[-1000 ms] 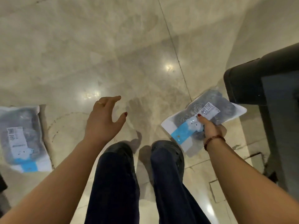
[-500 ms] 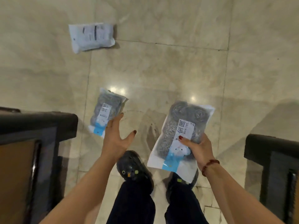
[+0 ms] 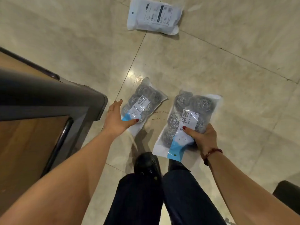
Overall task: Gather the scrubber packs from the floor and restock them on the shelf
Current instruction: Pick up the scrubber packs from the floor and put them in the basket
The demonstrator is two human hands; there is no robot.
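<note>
My right hand [image 3: 203, 137] grips a clear pack of steel scrubbers [image 3: 188, 117] with a white label and a blue bottom strip, held above the floor. A second, like pack [image 3: 144, 103] lies on the marble floor just ahead of my feet. My left hand [image 3: 116, 118] reaches down to its near left corner, fingers spread, thumb lying across the blue strip; it is not closed around the pack. A third pack [image 3: 154, 15] lies face down, white side up, farther off at the top.
A dark-edged shelf unit with a wooden board [image 3: 40, 114] stands at the left, its corner close to my left hand. Another dark unit's corner [image 3: 287, 192] shows at the lower right. My legs and black shoes [image 3: 147, 164] are at the bottom centre.
The view turned and closed in on the floor packs. My left hand went down onto the near corner of the lying pack. My right hand kept hold of its pack.
</note>
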